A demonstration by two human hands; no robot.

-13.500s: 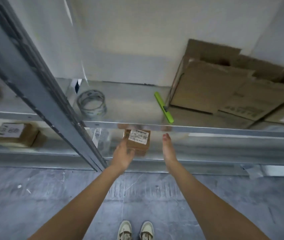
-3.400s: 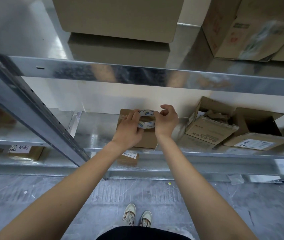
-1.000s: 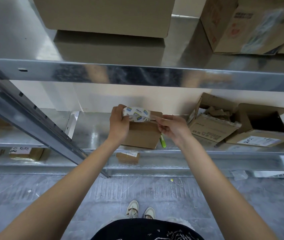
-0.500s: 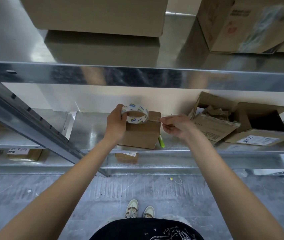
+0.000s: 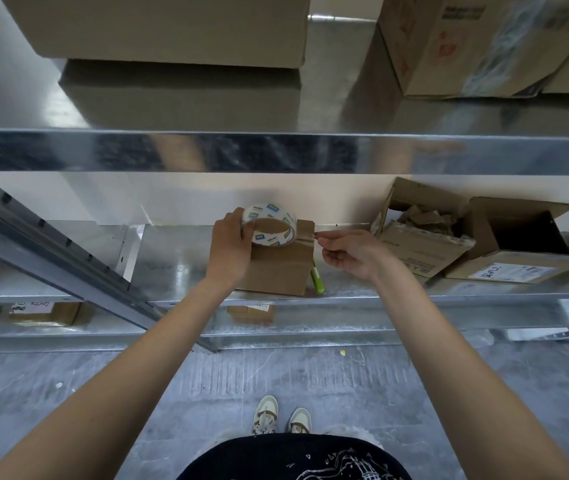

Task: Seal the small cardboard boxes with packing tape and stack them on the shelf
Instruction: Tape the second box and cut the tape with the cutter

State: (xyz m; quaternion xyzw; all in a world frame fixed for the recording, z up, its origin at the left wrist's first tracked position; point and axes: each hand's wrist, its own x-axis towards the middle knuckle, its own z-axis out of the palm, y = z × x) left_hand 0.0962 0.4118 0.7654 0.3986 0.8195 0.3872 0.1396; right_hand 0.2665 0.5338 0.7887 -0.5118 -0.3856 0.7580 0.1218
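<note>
The strip of tape is longer than it was 0.5 s ago: the right hand (image 5: 347,252) has drawn off toward the right end of the shelf, its fingers pinched on the free end, while the left hand (image 5: 229,242) grips the tape roll (image 5: 271,226) at the left side of the small cardboard box (image 5: 281,268). The clear strip (image 5: 307,233) now spans past the box's top right corner. That suggests the seal is only starting; the strip likely still has to be laid down, pressed and cut.

The box sits on the middle shelf (image 5: 179,265) near its front edge, with a green cutter (image 5: 317,280) just beside its right side. Toward the right end of the same shelf are 2 open cartons (image 5: 484,244), 1 holding crumpled cardboard. The shelf above carries 2 larger boxes (image 5: 172,26). On the lowest shelf, below the front edge, lies a small labelled box (image 5: 252,313), another farther left (image 5: 44,311). Under it all is a scuffed grey concrete floor (image 5: 68,386).
</note>
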